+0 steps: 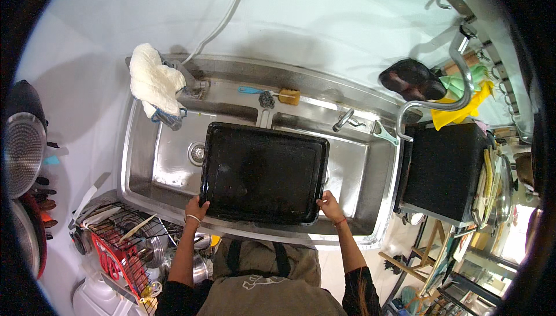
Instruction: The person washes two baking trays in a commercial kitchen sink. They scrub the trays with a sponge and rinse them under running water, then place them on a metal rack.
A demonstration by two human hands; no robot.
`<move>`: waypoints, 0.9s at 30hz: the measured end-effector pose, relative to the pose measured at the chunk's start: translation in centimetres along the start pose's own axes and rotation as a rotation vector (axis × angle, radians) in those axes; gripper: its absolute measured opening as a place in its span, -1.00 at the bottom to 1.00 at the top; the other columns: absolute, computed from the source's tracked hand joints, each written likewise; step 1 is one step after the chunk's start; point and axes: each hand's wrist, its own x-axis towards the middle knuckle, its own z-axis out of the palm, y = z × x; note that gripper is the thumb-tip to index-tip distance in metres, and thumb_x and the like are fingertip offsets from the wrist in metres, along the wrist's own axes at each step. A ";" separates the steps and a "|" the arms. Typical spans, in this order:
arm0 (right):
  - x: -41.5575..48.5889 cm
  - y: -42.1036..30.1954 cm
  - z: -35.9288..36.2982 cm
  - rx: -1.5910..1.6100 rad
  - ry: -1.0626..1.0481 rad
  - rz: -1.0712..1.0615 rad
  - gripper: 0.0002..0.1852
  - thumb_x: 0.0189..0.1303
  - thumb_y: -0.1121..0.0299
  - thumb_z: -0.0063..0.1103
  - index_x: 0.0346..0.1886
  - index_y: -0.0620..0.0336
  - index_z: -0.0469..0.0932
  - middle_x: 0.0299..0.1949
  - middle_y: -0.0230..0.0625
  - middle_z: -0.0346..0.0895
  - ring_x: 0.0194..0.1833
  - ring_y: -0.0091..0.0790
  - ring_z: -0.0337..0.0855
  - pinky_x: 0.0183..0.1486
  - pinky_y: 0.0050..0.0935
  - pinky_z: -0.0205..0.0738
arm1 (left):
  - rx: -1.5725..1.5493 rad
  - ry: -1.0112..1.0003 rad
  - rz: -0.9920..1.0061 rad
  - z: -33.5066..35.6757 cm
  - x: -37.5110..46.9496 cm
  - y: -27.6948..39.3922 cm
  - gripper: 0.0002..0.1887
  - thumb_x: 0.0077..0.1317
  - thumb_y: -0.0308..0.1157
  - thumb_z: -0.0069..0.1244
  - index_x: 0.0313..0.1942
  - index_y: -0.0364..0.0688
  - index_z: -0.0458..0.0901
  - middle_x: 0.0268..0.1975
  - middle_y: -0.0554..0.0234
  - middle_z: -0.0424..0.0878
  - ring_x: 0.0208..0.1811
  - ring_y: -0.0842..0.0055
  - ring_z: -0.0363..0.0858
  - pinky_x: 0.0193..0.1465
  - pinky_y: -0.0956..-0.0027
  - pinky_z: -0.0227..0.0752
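A black rectangular baking tray [266,172] spans the middle of a stainless steel double sink [130,177], covering the lower part of the divider between the basins. My left hand [196,210] grips its near left corner, thumb on the rim. On the near right edge my right hand [331,205] holds the tray as well, fingers curled around the rim. The left basin's drain [196,153] shows beside the tray; the right one is mostly hidden. Whether the tray rests on the sink or hangs just above it I cannot tell.
Behind the basins lie a blue-handled brush [251,90], a steel scourer [266,100] and a sponge [289,96]. A curved metal spout [467,86] arches over the right end. A cream cloth [152,73] hangs at the back left. A wire dish rack [126,238] holds utensils at left.
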 end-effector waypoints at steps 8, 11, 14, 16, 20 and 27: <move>1.8 -5.7 0.6 -0.611 0.172 0.025 -0.57 0.00 0.14 0.17 -0.19 0.31 0.41 -0.47 0.10 0.55 -0.33 0.11 0.60 -0.29 -0.05 0.46 | 0.004 -0.015 -0.033 2.7 -0.4 -3.7 -0.51 0.03 -0.27 0.21 -0.05 -0.27 0.48 -0.15 -0.05 0.58 -0.12 0.07 0.54 -0.10 0.23 0.43; 1.1 -6.9 0.6 -0.708 0.132 0.086 -0.58 0.01 0.14 0.17 -0.17 0.28 0.42 -0.47 0.09 0.56 -0.33 0.09 0.61 -0.27 -0.05 0.46 | -0.076 -0.066 0.050 2.4 -0.7 -4.2 -0.43 -0.01 -0.33 0.21 0.04 -0.27 0.42 -0.08 -0.07 0.56 -0.07 0.06 0.53 -0.06 0.21 0.43; -0.1 -7.3 0.7 -0.767 0.035 0.181 -0.55 0.02 0.13 0.17 -0.12 0.27 0.42 -0.45 0.10 0.55 -0.32 0.09 0.60 -0.26 -0.04 0.45 | -0.042 -0.104 -0.024 1.8 -1.3 -3.6 -0.42 -0.03 -0.37 0.20 0.05 -0.24 0.41 -0.06 -0.08 0.54 -0.05 0.05 0.51 -0.04 0.16 0.41; -0.2 -7.9 0.8 -0.818 0.058 0.196 -0.48 0.03 0.13 0.18 0.00 0.26 0.36 -0.33 0.09 0.53 -0.25 0.07 0.58 -0.20 -0.07 0.43 | 0.094 -0.035 -0.015 1.6 -1.7 -3.0 -0.45 -0.02 -0.39 0.17 0.04 -0.21 0.41 -0.04 -0.10 0.52 -0.02 0.04 0.49 -0.01 0.14 0.39; 2.5 -11.7 1.3 -0.884 0.366 -0.160 -0.28 0.00 0.29 0.23 0.26 0.26 0.17 -0.22 -0.02 0.40 -0.17 0.01 0.43 -0.12 -0.14 0.33 | 0.141 -0.004 -0.015 1.6 -2.8 -2.2 -0.51 0.10 -0.36 0.09 0.05 -0.26 0.38 -0.04 -0.12 0.50 -0.03 0.03 0.48 -0.01 0.14 0.38; 16.7 -22.2 8.7 -0.722 0.294 -0.639 -0.43 0.07 0.51 -0.01 0.23 -0.10 0.29 -0.03 -0.03 0.36 -0.08 0.05 0.49 -0.08 -0.16 0.48 | 0.149 -0.067 -0.178 1.0 -3.1 0.2 -0.65 0.29 -0.16 -0.08 -0.10 -0.28 0.41 -0.21 -0.19 0.56 -0.24 -0.06 0.55 -0.21 -0.01 0.42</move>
